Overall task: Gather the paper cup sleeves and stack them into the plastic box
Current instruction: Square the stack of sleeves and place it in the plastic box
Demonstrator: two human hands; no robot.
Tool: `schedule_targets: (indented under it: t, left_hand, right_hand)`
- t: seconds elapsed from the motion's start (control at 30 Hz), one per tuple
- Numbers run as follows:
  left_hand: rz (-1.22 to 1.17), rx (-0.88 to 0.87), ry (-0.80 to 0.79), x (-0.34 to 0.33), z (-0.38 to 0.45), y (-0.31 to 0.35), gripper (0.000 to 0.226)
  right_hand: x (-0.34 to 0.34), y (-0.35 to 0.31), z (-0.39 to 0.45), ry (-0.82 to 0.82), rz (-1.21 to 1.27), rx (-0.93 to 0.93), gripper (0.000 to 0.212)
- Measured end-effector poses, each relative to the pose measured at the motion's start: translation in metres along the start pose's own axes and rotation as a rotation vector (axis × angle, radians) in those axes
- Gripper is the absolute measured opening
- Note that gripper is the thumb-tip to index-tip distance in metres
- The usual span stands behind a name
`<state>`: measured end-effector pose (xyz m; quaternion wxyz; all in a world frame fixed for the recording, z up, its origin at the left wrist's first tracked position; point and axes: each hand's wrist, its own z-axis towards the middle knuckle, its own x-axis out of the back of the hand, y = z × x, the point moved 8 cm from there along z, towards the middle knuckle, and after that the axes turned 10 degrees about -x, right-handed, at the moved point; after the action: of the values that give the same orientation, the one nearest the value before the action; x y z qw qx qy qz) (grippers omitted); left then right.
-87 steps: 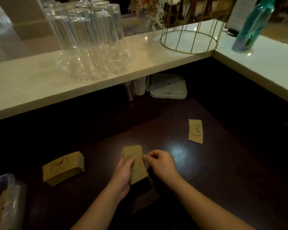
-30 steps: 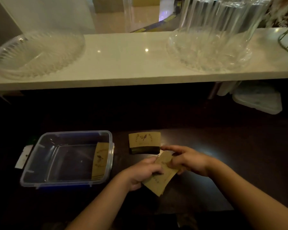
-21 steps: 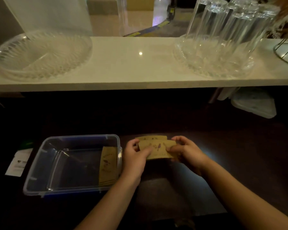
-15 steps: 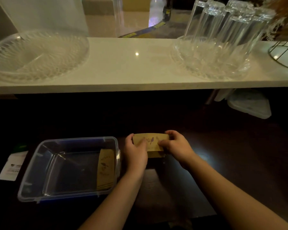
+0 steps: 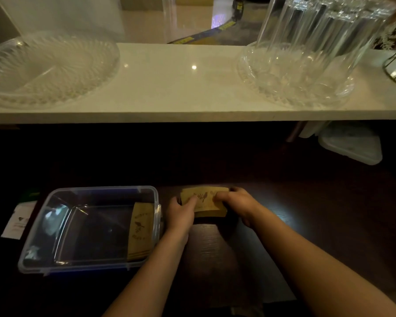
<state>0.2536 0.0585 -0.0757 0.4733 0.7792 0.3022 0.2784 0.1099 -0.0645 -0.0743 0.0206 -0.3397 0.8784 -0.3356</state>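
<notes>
Brown sleeve stack [image 5: 205, 202], previously lifted, now pressed down by both hands.

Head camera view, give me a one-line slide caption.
Both hands, left hand and right hand, square a sleeve stack beside the plastic box.

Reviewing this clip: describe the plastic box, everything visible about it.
The plastic box is a clear, rectangular tub with rounded corners, a raised rim and no lid on it. It sits upright on the dark table, at the left, just left of the left hand. Inside, a few brown sleeves with a printed bird lean against its right wall; the rest of the floor looks bare. Whether the hand touches the box cannot be told.
</notes>
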Motion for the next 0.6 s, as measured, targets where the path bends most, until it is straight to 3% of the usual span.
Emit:
schedule_targets:
  t: [0.2,0.33,0.43,0.5,0.6]
  left_hand:
    - [-0.051,0.079,-0.059,-0.002,0.003,0.000,0.026]
    - [-0.064,0.109,-0.114,-0.005,0.000,-0.002,0.025]
    - [-0.047,0.100,-0.163,-0.007,-0.003,-0.002,0.020]
    - [-0.020,0.080,-0.225,-0.008,-0.007,-0.002,0.031]
    - [0.099,-0.006,-0.272,-0.007,-0.014,-0.002,0.056]
  right_hand:
    - [-0.001,0.000,0.000,-0.068,-0.060,-0.065,0.071]
    - [0.003,0.001,-0.004,-0.102,-0.068,-0.036,0.056]
    - [0.002,0.008,-0.010,-0.159,-0.143,-0.038,0.077]
    - [0.003,0.013,-0.014,-0.186,-0.163,-0.017,0.087]
    - [0.009,0.019,-0.024,-0.150,-0.173,0.082,0.070]
